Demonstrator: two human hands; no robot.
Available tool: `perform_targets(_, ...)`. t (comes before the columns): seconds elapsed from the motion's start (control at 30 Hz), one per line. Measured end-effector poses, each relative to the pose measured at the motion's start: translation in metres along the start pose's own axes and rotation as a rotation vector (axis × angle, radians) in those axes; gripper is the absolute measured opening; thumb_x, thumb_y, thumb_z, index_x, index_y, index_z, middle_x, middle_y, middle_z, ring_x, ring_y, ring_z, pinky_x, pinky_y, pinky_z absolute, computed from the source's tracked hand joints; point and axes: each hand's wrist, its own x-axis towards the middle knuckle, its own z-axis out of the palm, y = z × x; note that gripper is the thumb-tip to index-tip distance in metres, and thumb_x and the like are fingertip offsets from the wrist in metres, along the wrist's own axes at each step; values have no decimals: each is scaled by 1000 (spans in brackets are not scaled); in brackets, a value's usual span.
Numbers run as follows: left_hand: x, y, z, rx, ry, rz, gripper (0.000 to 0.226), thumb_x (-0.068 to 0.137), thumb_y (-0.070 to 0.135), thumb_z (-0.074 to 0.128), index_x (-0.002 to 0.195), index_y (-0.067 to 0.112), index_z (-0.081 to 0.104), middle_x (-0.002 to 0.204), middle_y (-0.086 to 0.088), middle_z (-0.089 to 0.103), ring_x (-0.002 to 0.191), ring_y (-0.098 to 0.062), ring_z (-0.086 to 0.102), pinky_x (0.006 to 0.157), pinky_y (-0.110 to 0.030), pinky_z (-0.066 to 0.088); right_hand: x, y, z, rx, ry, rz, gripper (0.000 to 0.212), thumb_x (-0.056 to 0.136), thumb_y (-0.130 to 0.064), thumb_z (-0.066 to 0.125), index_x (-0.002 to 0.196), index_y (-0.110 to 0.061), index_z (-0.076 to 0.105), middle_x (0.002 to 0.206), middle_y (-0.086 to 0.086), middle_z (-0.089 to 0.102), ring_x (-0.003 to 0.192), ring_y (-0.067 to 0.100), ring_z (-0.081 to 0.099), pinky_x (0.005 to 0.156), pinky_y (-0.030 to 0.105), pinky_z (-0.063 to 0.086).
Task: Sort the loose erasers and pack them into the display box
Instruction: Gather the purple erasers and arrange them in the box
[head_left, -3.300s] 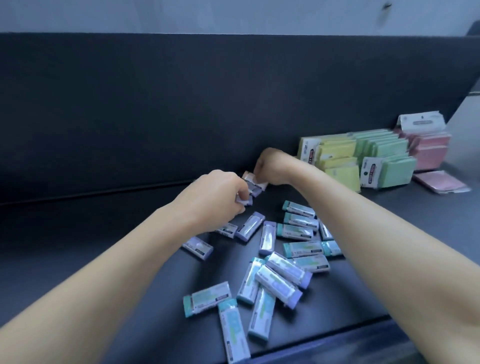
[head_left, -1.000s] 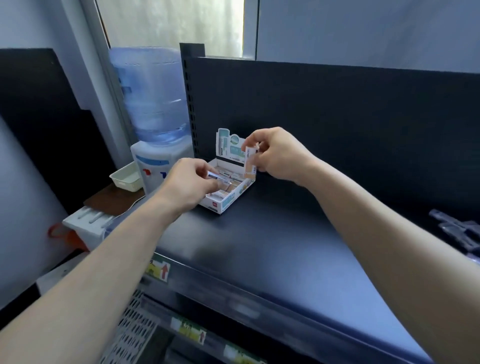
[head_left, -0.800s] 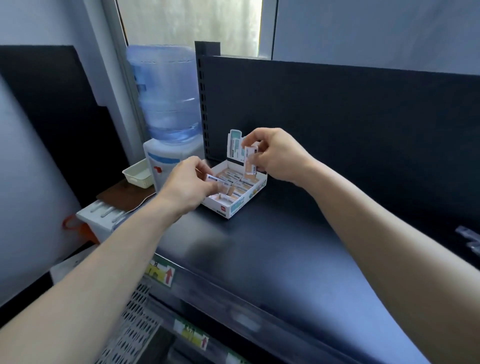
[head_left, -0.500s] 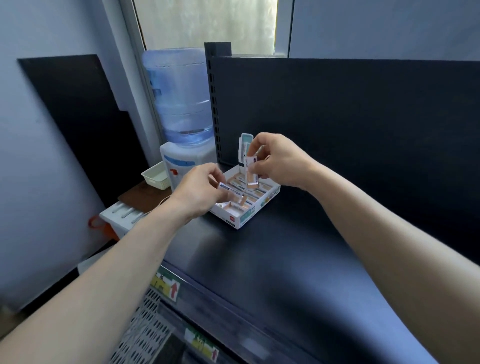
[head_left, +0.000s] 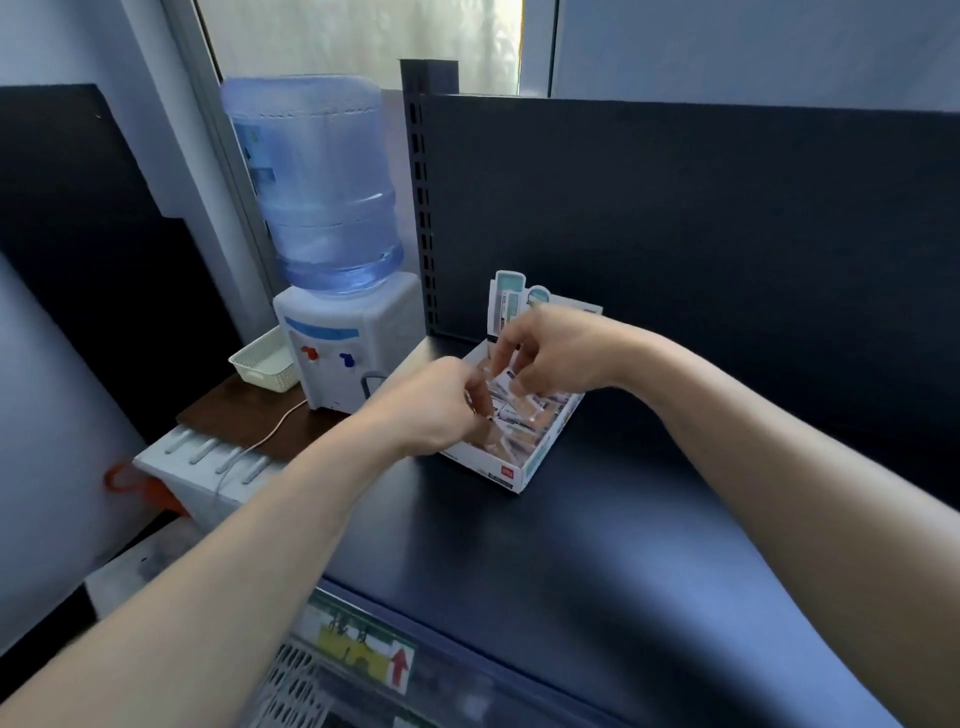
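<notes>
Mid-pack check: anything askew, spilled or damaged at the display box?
Nothing stands out. The display box sits flat on the shelf, header card upright, erasers lying inside it. The right hand pinches an eraser over it; the left hand is at its near edge. Motion blur hides fine damage.

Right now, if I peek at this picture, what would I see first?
Two hands meet over the white display box at the back of the dark shelf: the right hand pinches an eraser, the left hand curls beside it. Left of them, a big blue water bottle sits upside down on a white dispenser.
</notes>
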Motion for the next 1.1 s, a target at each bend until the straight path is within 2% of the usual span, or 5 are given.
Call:
perform_targets(0.27, 8, -11, -8, 37, -96, 108, 7, 80, 14, 70, 84, 13, 77, 83, -5, 69, 78, -16, 56, 74, -28, 48, 7, -12, 5, -63, -83, 150, 20, 84, -3, 67, 99, -15, 60, 94, 9, 68, 71, 19, 63, 74, 34, 56)
perform_targets(0.67, 16, -14, -14, 32, -149, 167, 11, 77, 9, 72, 72, 19, 71, 59, 8, 57, 60, -8, 51, 49, -10, 39, 14, -17, 15, -115, -150, 232, 25, 83, -5, 69, 76, -24, 55, 91, 6, 68, 74, 20, 66, 59, 22, 52)
perform_targets(0.8, 18, -15, -11, 28, -165, 187, 10, 77, 9, 72, 85, 12, 77, 70, 4, 63, 73, -12, 54, 63, -19, 43, 16, -17, 18, -130, -149, 239, 21, 82, -6, 70, 84, -23, 58, 93, 5, 68, 77, 20, 66, 61, 22, 51)
perform_targets(0.93, 18, -17, -14, 19, -200, 194, 15, 79, 5, 70, 91, 10, 77, 75, 2, 64, 71, -9, 54, 57, -6, 41, 15, -18, 19, -129, -148, 248, 20, 83, -6, 69, 86, -22, 59, 92, 4, 68, 73, 17, 64, 55, 20, 47)
perform_targets(1.1, 21, -12, -14, 119, -223, 172, 18, 80, 10, 70, 97, 11, 75, 88, -2, 68, 85, -18, 61, 78, -26, 48, 13, -20, 21, -123, -149, 252, 19, 83, -7, 70, 91, -22, 60, 96, 4, 68, 73, 16, 63, 54, 19, 45)
